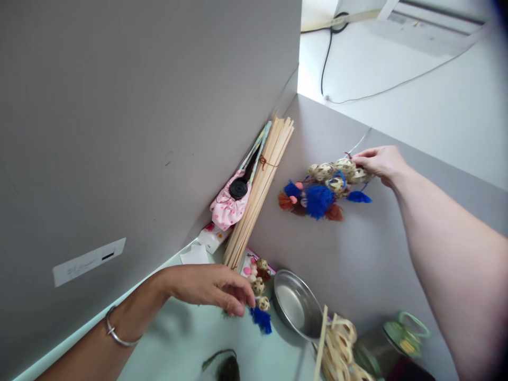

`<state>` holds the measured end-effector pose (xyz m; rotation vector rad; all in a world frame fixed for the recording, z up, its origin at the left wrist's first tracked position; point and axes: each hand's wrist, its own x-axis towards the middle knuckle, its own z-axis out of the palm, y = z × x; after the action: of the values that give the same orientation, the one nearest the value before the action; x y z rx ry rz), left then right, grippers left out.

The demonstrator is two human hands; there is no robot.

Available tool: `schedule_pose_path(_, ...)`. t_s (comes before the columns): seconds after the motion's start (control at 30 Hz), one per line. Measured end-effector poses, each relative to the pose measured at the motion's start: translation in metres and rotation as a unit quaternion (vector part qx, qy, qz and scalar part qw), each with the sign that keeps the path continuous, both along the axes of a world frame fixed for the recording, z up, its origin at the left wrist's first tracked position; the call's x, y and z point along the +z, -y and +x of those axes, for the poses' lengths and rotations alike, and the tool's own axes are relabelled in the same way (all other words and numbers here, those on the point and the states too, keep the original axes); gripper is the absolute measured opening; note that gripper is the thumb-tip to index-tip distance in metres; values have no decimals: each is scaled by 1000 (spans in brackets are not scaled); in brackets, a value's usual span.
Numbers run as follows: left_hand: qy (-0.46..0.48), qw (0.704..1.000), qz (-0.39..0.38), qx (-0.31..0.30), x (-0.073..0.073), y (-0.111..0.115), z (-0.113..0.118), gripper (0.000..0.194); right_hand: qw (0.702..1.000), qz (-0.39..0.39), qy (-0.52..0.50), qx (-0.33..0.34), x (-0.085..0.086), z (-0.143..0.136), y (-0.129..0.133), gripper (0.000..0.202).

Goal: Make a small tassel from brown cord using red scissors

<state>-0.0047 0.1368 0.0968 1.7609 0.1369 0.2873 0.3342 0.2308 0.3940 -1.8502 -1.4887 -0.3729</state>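
Observation:
High against the right partition, my right hand (381, 163) pinches a bunch of small woven bamboo balls (344, 170). Blue and rust-brown tassels (319, 201) and pink beads hang below the balls. My left hand (216, 290), a silver bangle (115, 330) on its wrist, hovers over the table with fingers loosely bent and thumb apart; I see nothing in it. Just beyond its fingertips lies another woven-ball ornament (258, 287) with pink beads and a blue tassel (262, 320). Whether the fingertips touch it, I cannot tell.
Bundled wooden strips (257, 196) lean in the corner beside a pink dotted cloth pouch (228, 209) and a black coil (238, 188). A steel bowl (297, 304), curled bamboo strips (341, 344) and a green-lidded bottle (402, 336) stand rightward. A dark tassel (228, 368) lies in front.

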Motion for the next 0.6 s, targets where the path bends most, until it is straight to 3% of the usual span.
schedule_pose_path(0.23,2,1000,-1,6,0,2,-1,34,1000,19,-4,-8,2,-17,-5,25)
schedule_pose_path(0.5,5,1000,-7,7,4,2,-5,33,994,-92,-23,-54,-10,-9,-12,17)
schedule_pose_path(0.6,1,1000,-5,8,4,2,-5,33,994,-87,-14,-67,-12,-1,-6,22)
